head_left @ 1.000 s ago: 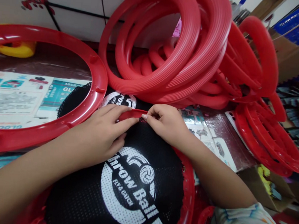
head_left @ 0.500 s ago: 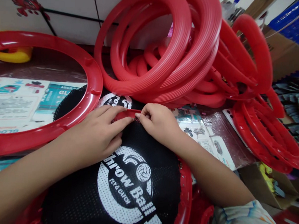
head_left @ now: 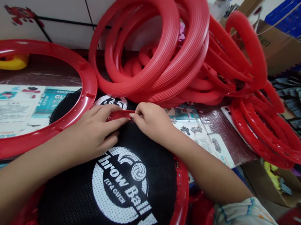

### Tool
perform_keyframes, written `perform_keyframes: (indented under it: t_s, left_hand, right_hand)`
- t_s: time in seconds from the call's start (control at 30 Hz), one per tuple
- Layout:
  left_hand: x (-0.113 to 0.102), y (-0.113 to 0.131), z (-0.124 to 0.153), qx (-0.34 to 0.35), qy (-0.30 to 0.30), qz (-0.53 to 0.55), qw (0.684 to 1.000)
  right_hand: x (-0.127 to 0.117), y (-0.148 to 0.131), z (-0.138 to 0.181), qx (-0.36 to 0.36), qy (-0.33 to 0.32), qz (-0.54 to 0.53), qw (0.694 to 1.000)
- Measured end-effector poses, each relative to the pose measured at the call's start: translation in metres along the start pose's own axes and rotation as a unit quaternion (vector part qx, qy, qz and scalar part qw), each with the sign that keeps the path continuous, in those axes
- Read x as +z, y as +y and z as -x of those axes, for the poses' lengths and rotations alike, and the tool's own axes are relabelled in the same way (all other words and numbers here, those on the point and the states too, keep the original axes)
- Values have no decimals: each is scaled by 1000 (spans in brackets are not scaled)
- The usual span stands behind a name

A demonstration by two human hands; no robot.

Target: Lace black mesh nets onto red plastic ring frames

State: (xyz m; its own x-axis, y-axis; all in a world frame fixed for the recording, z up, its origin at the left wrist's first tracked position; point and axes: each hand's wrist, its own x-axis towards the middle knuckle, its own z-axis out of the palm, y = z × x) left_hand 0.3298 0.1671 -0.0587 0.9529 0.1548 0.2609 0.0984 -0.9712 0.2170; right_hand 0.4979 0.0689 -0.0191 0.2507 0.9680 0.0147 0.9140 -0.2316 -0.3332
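Note:
A black mesh net [head_left: 158, 186] printed with "Throw Ball FLY & CATCH" is stretched across a red plastic ring [head_left: 182, 192] in front of me. My left hand [head_left: 97, 124] grips the ring's far rim, fingers over the outside and thumb at the net's edge. Beside it, my right hand [head_left: 152, 121] is closed in a pinch on the net's edge at the same rim. Whether a small part sits under its fingertips is hidden. A larger bare red ring [head_left: 89, 83] lies to the left, overlapping another black printed net [head_left: 64, 104].
Ribbed red rings [head_left: 141, 88] are piled against the white tiled wall, with more red frames [head_left: 274, 133] at the right. Printed cardboard [head_left: 10, 110] covers part of the dark table. A yellow ring [head_left: 12, 62] lies far left. A carton [head_left: 265, 187] and blue crate [head_left: 294, 19] stand at the right.
The whole scene has shifted slightly left in view. Both hands stay at the same part of the rim, with little visible finger movement.

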Motion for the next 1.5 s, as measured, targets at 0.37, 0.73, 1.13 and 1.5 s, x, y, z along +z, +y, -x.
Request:
perform_keyframes:
  t_s: [0.37, 0.73, 1.13, 1.5]
  left_hand:
    - [-21, 0, 2, -73, -5, 51, 996]
    - [-42, 3, 8, -155, -45, -80, 984]
    - [-7, 0, 3, -83, 10, 116, 990]
    - [-7, 2, 3, -58, 16, 132, 989]
  right_hand:
    - [-20, 3, 13, -22, 30, -53, 998]
    - [-27, -17, 38, -88, -97, 175, 976]
    - [-13, -1, 17, -53, -10, -64, 996]
    - [-6, 5, 9, -24, 33, -77, 996]
